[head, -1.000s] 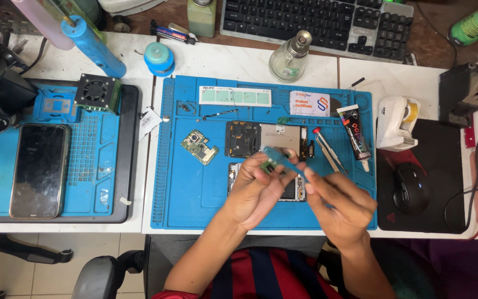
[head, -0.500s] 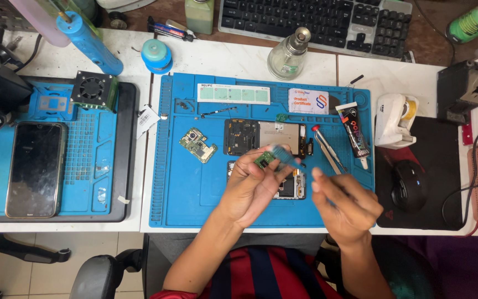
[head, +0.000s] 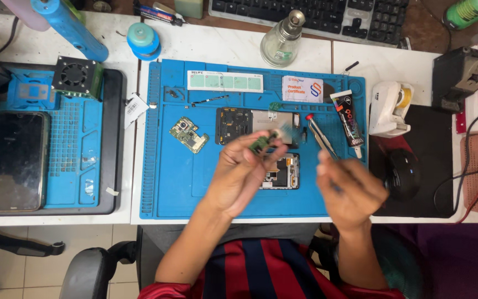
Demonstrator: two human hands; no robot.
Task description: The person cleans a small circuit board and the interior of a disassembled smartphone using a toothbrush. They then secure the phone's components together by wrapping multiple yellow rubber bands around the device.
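From the head camera, the person is sitting at a white bench over a blue repair mat. The left hand is lifting a small green circuit board just above the mat, its fingertips pressed together on the board's lower edge. The right hand is closing around a slim tool, probably tweezers, whose red-tipped end is pointing up toward the glue tube; the hand is blurred, so I cannot tell how firmly its fingers are clamping.

Below the raised board, an opened phone body is lying on the mat, partly hidden by the left hand. 1 larger green board is resting well to the left, and a dark phone is lying on the second mat farther left.

To do this well, I judge the left hand should be holding the board by its edges only and steadying it low over the mat, while the tool tip is approaching slowly and squarely.
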